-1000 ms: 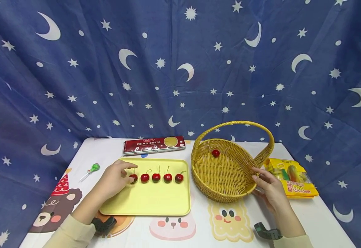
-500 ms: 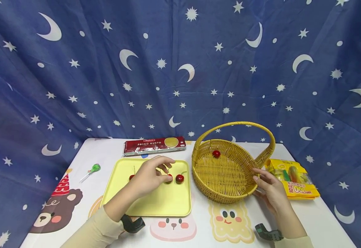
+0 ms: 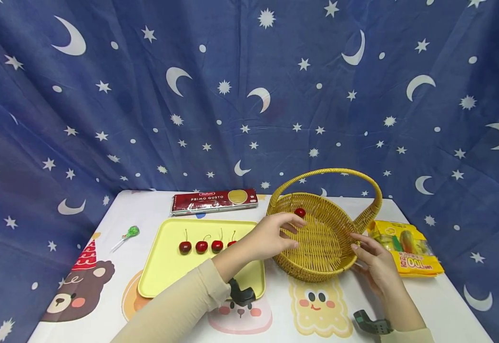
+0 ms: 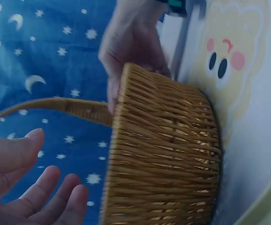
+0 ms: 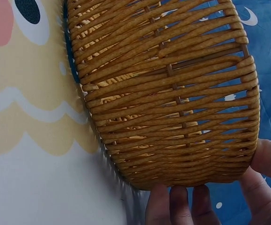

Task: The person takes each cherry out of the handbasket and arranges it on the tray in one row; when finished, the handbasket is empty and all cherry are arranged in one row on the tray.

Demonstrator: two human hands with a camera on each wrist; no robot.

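My left hand (image 3: 272,236) hovers at the left side of the wicker basket (image 3: 313,274), fingers loosely spread. In the left wrist view its fingers (image 4: 46,187) and thumb stand apart from the basket wall, with nothing between them. My right hand (image 3: 375,262) holds the basket's right rim; the right wrist view shows fingertips (image 5: 179,201) against the wicker. One red cherry (image 3: 300,212) lies inside the basket at the back. Several cherries with stems, among them a dark one (image 3: 185,247), stand in a row on the yellow tray (image 3: 163,281). My left forearm covers the tray's right part.
A red pasta packet (image 3: 215,201) lies behind the tray. A green lollipop (image 3: 132,232) is to the tray's left. A yellow snack bag (image 3: 408,250) lies right of the basket. The basket's tall handle (image 3: 335,170) arches over it. A blue curtain (image 3: 249,95) hangs behind the table.
My left hand has moved right from the leftmost cherry, across the tray, to the basket's left rim. The right hand stays on the basket; the visible cherries keep their places.
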